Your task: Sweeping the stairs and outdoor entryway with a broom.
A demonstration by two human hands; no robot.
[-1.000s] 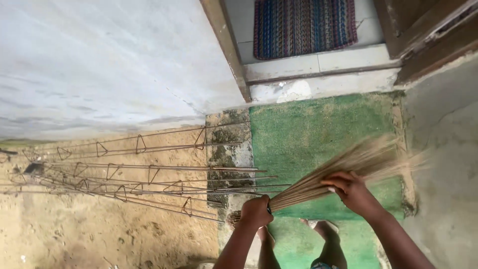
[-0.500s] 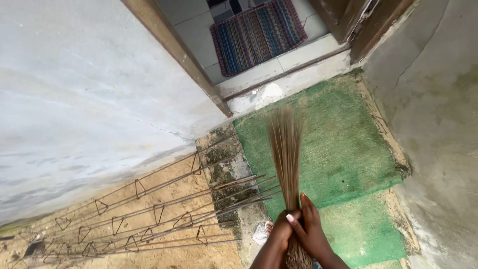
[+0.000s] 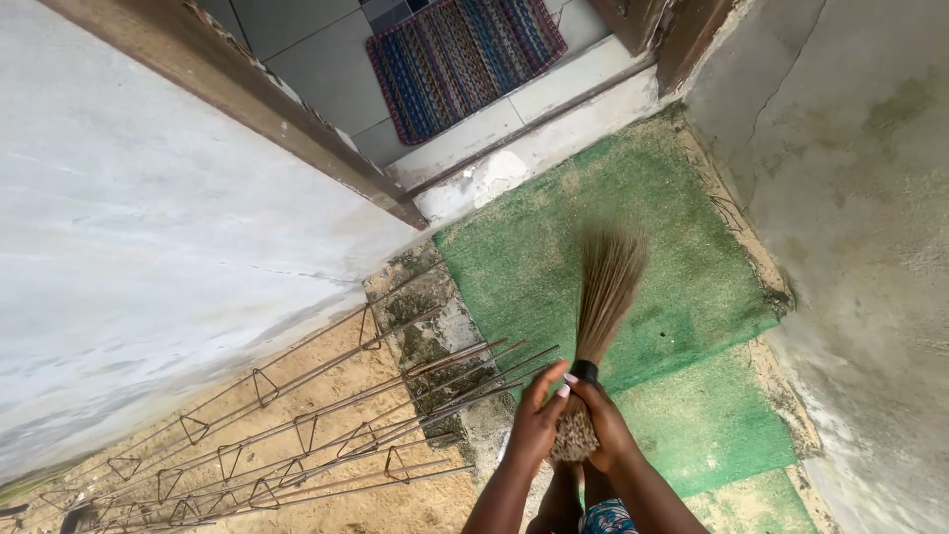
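Note:
I hold a straw hand broom point(image 3: 603, 287) upright over a green mat point(image 3: 682, 297). Its bristles fan out away from me, and a black band ties them near the base. My left hand point(image 3: 534, 420) presses its palm and straight fingers against the left side of the broom's butt end. My right hand point(image 3: 605, 425) wraps the same end from the right. Both hands cup the bundle's base between them, low in the middle of the view.
Rusty rebar cages point(image 3: 297, 425) lie on sandy ground at the left, their tips reaching a mossy concrete step point(image 3: 425, 326). A white wall point(image 3: 148, 227) rises on the left and a grey wall point(image 3: 870, 198) on the right. A striped rug point(image 3: 460, 54) lies beyond the threshold.
The broom swung from lying sideways to pointing straight away from me. My hands came together at its base, and the view tilted toward the doorway.

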